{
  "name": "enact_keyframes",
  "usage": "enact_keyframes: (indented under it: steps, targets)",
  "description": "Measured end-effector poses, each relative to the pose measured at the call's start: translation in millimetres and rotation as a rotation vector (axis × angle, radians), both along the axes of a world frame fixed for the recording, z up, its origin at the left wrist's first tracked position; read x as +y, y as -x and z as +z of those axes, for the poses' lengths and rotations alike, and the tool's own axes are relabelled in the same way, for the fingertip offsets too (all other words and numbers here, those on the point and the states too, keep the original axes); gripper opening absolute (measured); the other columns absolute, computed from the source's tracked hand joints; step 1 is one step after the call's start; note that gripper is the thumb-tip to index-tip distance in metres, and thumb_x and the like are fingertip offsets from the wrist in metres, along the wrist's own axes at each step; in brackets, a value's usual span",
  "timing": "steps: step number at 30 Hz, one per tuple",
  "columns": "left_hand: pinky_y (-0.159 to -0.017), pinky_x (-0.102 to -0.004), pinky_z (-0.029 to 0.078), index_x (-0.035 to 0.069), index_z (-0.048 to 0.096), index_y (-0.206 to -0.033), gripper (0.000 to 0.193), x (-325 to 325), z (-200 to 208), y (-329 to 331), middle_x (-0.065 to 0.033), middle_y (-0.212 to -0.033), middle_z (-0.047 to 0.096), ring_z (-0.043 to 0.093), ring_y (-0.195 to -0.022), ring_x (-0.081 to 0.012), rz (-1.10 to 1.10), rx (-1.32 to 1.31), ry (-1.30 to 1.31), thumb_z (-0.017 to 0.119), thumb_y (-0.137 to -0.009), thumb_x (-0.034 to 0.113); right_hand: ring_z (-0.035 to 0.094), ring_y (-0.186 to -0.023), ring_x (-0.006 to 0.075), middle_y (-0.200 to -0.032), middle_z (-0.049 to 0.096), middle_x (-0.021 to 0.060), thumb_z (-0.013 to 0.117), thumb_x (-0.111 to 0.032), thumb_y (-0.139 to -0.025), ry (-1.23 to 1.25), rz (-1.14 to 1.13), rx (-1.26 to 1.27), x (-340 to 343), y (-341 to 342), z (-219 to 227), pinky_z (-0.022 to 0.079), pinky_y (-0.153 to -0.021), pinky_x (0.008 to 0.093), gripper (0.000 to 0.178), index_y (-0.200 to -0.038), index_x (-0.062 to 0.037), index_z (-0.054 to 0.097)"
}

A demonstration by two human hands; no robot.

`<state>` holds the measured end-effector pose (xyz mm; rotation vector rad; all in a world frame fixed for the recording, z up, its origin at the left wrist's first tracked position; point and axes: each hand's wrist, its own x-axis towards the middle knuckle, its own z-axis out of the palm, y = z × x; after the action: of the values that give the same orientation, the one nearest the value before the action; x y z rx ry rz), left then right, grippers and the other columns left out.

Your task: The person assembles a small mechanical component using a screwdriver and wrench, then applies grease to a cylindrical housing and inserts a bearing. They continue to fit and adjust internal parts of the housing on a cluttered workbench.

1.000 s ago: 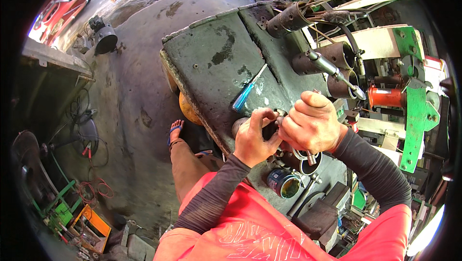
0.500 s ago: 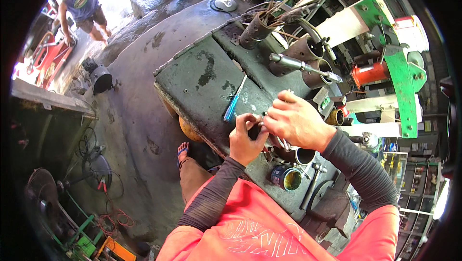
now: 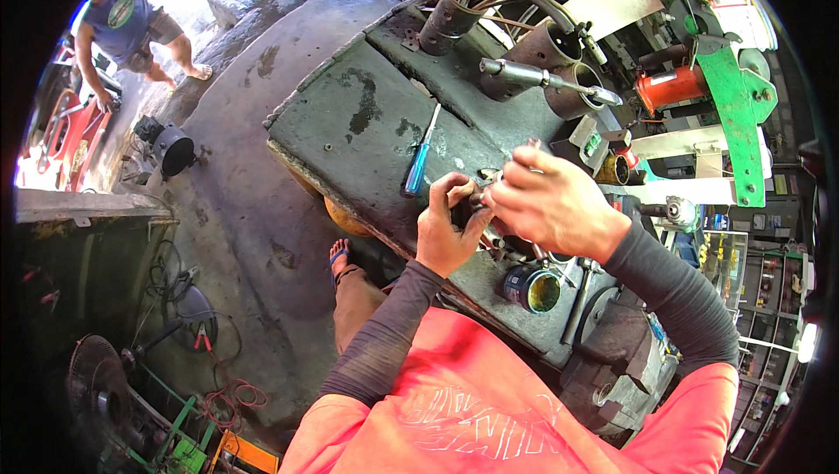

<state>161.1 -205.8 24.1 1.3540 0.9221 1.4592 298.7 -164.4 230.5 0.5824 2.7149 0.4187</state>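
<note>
Both my hands meet over the dark metal workbench point(image 3: 350, 164). My left hand point(image 3: 447, 228) is closed in a pinch around a small dark metal part point(image 3: 477, 200); most of it is hidden by the fingers. Against that part, my right hand point(image 3: 559, 205) is curled shut, and what it grips is too covered to name. A screwdriver point(image 3: 418, 164) with a blue handle lies on the bench just beyond my left hand. Below my right hand, an open can point(image 3: 531, 289) of yellowish grease stands beside a long metal bar-like tool point(image 3: 578, 306).
Upright metal tubes point(image 3: 447, 21) hold rods at the bench's far side. A silver long-necked tool point(image 3: 546, 79) lies across wider tubes. Green and white metal frames point(image 3: 734, 138) stand at right. A person point(image 3: 127, 15) is at far left; a dusty fan point(image 3: 96, 387) stands lower left.
The view has shifted slightly. My right hand has turned a little at the small part, while my left keeps its pinch. The person at far left has changed stance, legs farther apart.
</note>
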Motion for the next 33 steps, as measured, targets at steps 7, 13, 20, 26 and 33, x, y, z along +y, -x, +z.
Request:
enact_keyframes:
  steps: [7,13,20,26,33]
  targets:
    - [-0.091,-0.035,0.061,0.002,0.052,-0.135,0.057,3,-1,-1,-0.0149,-0.112,0.075,0.079,-0.103,-0.0242,-0.009,0.004,-0.015,0.089,-0.093,0.016,0.064,-0.096,0.0197,-0.09,0.061,-0.0006,0.072,-0.022,-0.079,0.269,-0.293,0.136,-35,-4,28,0.049,-0.097,0.0376,0.026,-0.103,-0.0125,0.072]
    - [-0.089,-0.0325,0.061,0.0,0.057,-0.13,0.046,4,3,0,-0.0136,-0.109,0.074,0.077,-0.099,-0.0189,-0.008,-0.033,-0.034,0.085,-0.096,0.011,0.064,-0.095,0.017,-0.094,0.062,-0.0024,0.071,-0.021,-0.077,0.186,-0.299,0.132,-74,-25,-1,0.049,-0.099,0.0357,0.038,-0.113,-0.0103,0.073]
    - [-0.082,-0.0317,0.06,0.001,0.057,-0.128,0.041,5,4,-1,-0.0128,-0.101,0.075,0.076,-0.092,-0.0182,-0.021,-0.043,-0.016,0.082,-0.098,0.01,0.063,-0.096,0.0153,-0.093,0.061,-0.0025,0.069,-0.023,-0.078,0.135,-0.177,0.063,-60,-16,7,0.047,-0.099,0.0326,0.024,-0.099,-0.0123,0.074]
    - [-0.103,-0.0456,0.055,0.004,0.063,-0.13,0.037,10,25,13,-0.0177,-0.124,0.069,0.069,-0.12,-0.0362,-0.137,0.139,-0.05,0.072,-0.093,0.005,0.072,-0.091,0.0212,-0.089,0.067,0.0031,0.074,-0.023,-0.08,0.273,-0.37,0.011,-57,-4,5,0.056,-0.089,0.0378,0.018,-0.092,-0.0092,0.074]
    - [-0.12,-0.0627,0.034,0.013,0.066,-0.135,0.059,7,39,22,-0.009,-0.159,0.053,0.037,-0.152,-0.0513,-0.362,0.336,-0.385,0.078,-0.078,0.023,0.075,-0.09,0.044,-0.094,0.076,0.025,0.07,-0.018,-0.091,0.615,-1.129,0.317,-57,13,4,0.059,-0.079,0.0545,0.028,-0.111,0.0018,0.067]
